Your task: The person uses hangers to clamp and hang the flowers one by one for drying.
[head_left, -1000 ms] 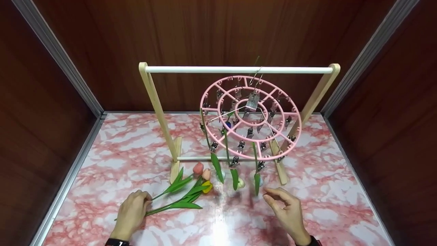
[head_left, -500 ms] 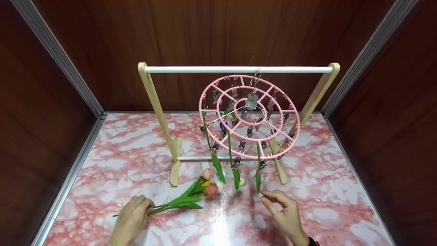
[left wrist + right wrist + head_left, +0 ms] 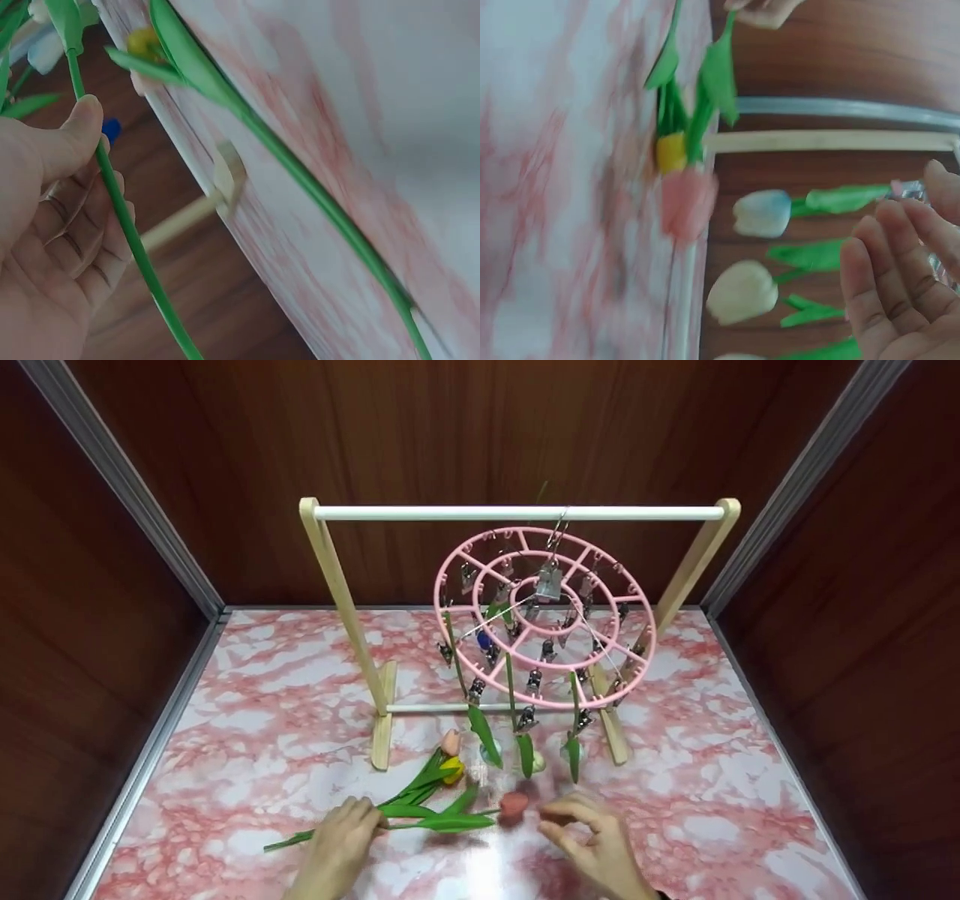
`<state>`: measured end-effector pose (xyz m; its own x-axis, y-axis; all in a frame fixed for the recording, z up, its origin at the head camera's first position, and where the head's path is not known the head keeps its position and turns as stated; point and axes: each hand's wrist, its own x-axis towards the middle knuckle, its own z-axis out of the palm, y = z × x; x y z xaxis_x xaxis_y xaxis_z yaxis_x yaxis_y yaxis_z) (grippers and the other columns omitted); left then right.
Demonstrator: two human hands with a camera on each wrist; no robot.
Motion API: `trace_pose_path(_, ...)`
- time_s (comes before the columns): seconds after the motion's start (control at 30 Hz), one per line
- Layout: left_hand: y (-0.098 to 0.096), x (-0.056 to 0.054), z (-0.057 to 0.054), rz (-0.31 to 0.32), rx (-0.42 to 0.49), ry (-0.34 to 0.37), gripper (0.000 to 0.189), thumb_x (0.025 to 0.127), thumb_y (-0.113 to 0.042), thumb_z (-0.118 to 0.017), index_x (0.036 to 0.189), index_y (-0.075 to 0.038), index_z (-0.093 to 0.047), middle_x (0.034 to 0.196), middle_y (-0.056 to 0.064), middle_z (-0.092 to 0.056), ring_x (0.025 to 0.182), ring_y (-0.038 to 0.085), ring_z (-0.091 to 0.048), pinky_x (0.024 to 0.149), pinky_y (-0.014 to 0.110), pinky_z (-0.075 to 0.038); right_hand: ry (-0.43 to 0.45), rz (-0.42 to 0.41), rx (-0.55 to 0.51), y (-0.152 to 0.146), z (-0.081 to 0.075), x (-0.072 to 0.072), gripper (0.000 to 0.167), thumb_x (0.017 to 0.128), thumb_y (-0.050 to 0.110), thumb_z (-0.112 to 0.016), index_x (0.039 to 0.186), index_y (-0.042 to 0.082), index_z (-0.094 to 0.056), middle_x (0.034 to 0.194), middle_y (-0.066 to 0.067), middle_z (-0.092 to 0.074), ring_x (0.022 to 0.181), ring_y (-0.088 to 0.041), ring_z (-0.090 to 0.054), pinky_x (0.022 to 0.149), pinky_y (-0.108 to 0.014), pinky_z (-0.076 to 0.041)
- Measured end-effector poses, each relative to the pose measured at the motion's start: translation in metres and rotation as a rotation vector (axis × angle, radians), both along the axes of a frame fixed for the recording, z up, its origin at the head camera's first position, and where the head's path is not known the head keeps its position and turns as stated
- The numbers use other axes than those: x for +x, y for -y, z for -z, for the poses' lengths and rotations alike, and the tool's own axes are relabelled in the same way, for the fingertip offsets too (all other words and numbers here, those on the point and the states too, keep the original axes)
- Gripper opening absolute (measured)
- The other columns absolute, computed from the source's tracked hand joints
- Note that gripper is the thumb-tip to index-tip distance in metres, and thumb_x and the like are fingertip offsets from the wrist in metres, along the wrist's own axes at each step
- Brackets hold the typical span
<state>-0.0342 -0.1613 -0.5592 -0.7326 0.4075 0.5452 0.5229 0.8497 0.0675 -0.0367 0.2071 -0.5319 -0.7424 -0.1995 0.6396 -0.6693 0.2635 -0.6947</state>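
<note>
My left hand (image 3: 357, 820) pinches the green stem (image 3: 114, 196) of a pink tulip (image 3: 514, 804) between thumb and fingers, and the flower points right, just above the table. My right hand (image 3: 559, 819) hovers with loosely curved fingers (image 3: 889, 262) right beside that flower and holds nothing. Two more tulips, a peach one (image 3: 450, 741) and a yellow one (image 3: 452, 769), lie on the marble table (image 3: 247, 712). A pink round clip hanger (image 3: 480, 679) hangs from the white bar (image 3: 420, 513) of a wooden rack. Three tulips hang from it head down by their stems (image 3: 511, 679).
The rack's wooden legs (image 3: 384, 720) stand mid-table behind the hands. Dark wooden walls (image 3: 97, 675) close in the left, right and back sides. In the right wrist view, a pale blue tulip (image 3: 761, 212) and a cream tulip (image 3: 742, 292) hang from the hanger.
My left hand has lifted the pink tulip off the pile and swung it right, toward my right hand. My right hand has moved left and nearer. The hanger sways slightly.
</note>
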Motion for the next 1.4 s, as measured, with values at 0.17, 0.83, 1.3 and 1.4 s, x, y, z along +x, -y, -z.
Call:
trace_pose_path(0.17,-0.022,-0.005,0.007,0.063,-0.007,-0.082,0.019,0.074,-0.016,-0.086,0.082,-0.018,-0.068,0.085,-0.005,-0.064,0.081,0.016,-0.064,0.071,0.029,-0.059,-0.044,-0.008,0.072,0.011,-0.002,0.001,0.032,0.079,-0.007,-0.085,0.106,0.009,-0.078,0.095,-0.009,-0.078,0.081,-0.013,-0.074,0.073,-0.017,-0.063)
trace_pose_path(0.83,-0.094,-0.016,-0.007,0.165,-0.01,-0.15,0.023,0.077,-0.022,-0.086,0.081,-0.02,-0.064,0.085,-0.008,-0.061,0.085,0.011,-0.059,0.072,0.024,-0.048,-0.191,0.168,0.449,0.034,-0.004,-0.002,0.032,0.07,0.012,-0.096,0.097,0.015,-0.08,0.092,0.005,-0.07,0.08,-0.009,-0.067,0.071,-0.016,-0.055)
trace_pose_path(1.3,-0.119,-0.014,-0.018,0.169,-0.011,-0.162,0.022,0.079,-0.024,-0.083,0.081,-0.018,-0.062,0.085,-0.007,-0.059,0.084,0.012,-0.059,0.073,0.025,-0.05,-0.273,0.179,0.628,0.046,0.0,-0.004,0.027,0.069,0.011,-0.096,0.087,0.017,-0.077,0.085,0.007,-0.066,0.077,-0.009,-0.063,0.068,-0.02,-0.052)
trace_pose_path(1.4,-0.12,-0.013,-0.02,0.172,-0.013,-0.149,0.021,0.082,-0.025,-0.081,0.082,-0.018,-0.062,0.085,-0.006,-0.059,0.084,0.012,-0.059,0.072,0.025,-0.049,-0.258,0.179,0.639,0.047,0.0,-0.004,0.026,0.068,0.009,-0.095,0.084,0.018,-0.076,0.083,0.008,-0.065,0.075,-0.008,-0.062,0.064,-0.019,-0.051)
